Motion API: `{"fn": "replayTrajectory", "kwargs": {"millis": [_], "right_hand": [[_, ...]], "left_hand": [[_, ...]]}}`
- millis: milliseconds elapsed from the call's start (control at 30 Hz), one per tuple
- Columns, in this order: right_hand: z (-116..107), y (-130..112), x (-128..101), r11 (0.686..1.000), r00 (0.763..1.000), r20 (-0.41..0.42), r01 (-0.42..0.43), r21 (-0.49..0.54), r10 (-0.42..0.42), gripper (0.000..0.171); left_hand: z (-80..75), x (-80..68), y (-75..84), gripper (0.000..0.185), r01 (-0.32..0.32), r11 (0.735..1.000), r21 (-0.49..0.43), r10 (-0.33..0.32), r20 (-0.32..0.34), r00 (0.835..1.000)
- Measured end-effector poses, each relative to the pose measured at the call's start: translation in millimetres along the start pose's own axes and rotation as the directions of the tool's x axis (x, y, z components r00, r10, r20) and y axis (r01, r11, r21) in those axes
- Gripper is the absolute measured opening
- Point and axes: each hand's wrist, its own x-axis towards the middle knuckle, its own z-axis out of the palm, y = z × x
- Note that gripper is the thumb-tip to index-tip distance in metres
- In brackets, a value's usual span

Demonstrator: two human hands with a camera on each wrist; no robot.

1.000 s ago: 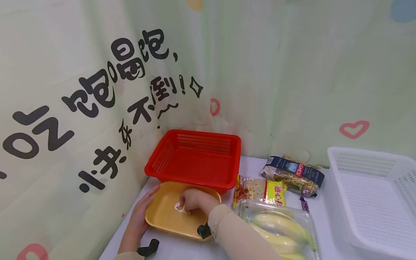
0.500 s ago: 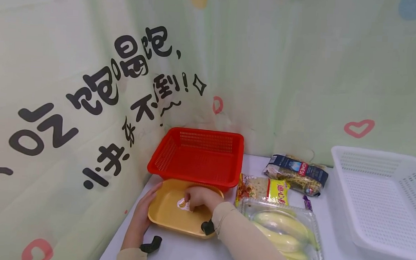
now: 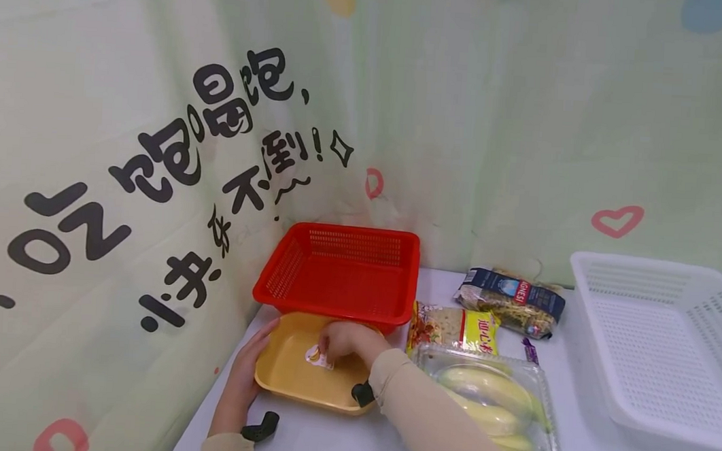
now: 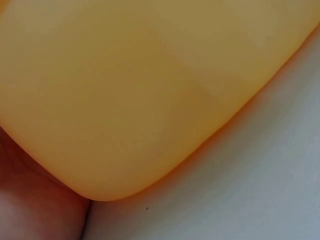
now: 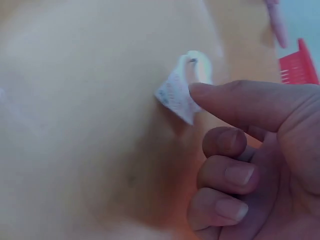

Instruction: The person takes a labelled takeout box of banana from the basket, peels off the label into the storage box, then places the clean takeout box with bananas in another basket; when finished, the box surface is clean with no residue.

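R hand (image 3: 344, 340) pinches the half-lifted sticker (image 5: 178, 93) mid-frame in the yellow tray (image 3: 285, 378), L hand (image 3: 244, 376) flat on tray's left rim w/ fingers straight—best peel slow, low angle.

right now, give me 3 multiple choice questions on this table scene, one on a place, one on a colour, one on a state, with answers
1. Where is the red basket?
A. behind the yellow tray
B. inside the white basket
C. on the bananas

2. What colour is the tray under the hands?
A. blue
B. yellow
C. black

3. What is the right hand doing?
A. lying flat on the table
B. peeling a sticker from the tray
C. gripping the noodle pack

Answers: 1 A, the basket sits just beyond the tray. 2 B, both wrist views show yellow plastic. 3 B, the sticker's edge is lifted at the fingertips, while the left hand rests on the tray's side.
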Motion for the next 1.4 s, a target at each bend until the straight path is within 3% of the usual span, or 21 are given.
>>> {"fn": "replayTrajectory", "kwargs": {"millis": [267,400,500,633,667,733,900,1033,1133,1233,1400], "right_hand": [[-24,-3,-29,0.987,0.987,0.056,0.152,-0.053,-0.149,0.014],[-38,4,-52,0.987,0.985,0.068,0.159,0.031,-0.161,0.017],[-49,11,-72,0.986,0.987,0.061,0.145,0.079,-0.150,0.014],[-64,23,-100,0.985,0.988,0.043,0.145,0.096,-0.150,0.014],[-68,27,-108,0.985,0.988,0.039,0.143,0.097,-0.148,0.015],[-74,36,-125,0.984,0.989,0.028,0.144,0.100,-0.148,0.015],[-82,64,-172,0.979,0.978,-0.075,0.196,0.049,-0.193,0.016],[-80,91,-212,0.979,0.963,-0.190,0.200,0.044,-0.189,0.024],[-73,110,-242,0.985,0.948,-0.287,0.161,0.065,-0.136,0.030],[-63,128,-268,0.986,0.915,-0.392,0.139,0.095,-0.091,0.032],[-48,151,-297,0.965,0.871,-0.490,0.093,0.244,0.040,0.036]], "left_hand": [[0.5,-2.6,-0.4,0.042,-0.055,0.997,0.063,0.061,-0.096,0.994],[-0.3,-8.3,3.3,0.043,-0.095,0.964,0.247,0.143,-0.184,0.973],[0.1,-13.4,11.1,0.040,-0.165,0.893,0.418,0.291,-0.258,0.921],[12.3,-23.4,28.9,0.034,-0.269,0.780,0.565,0.492,-0.288,0.822],[18.7,-26.3,33.4,0.034,-0.284,0.759,0.586,0.517,-0.279,0.809],[35.9,-33.7,41.5,0.032,-0.309,0.728,0.612,0.548,-0.247,0.799],[90.9,-50.0,47.2,0.027,-0.398,0.667,0.630,0.573,-0.092,0.814],[134.4,-60.9,40.5,0.028,-0.527,0.629,0.571,0.582,0.103,0.807],[161.7,-66.3,33.3,0.032,-0.586,0.621,0.522,0.560,0.228,0.797],[183.6,-68.5,25.4,0.037,-0.582,0.633,0.510,0.507,0.295,0.810],[209.9,-71.3,14.3,0.043,-0.504,0.703,0.502,0.395,0.314,0.864]]}}
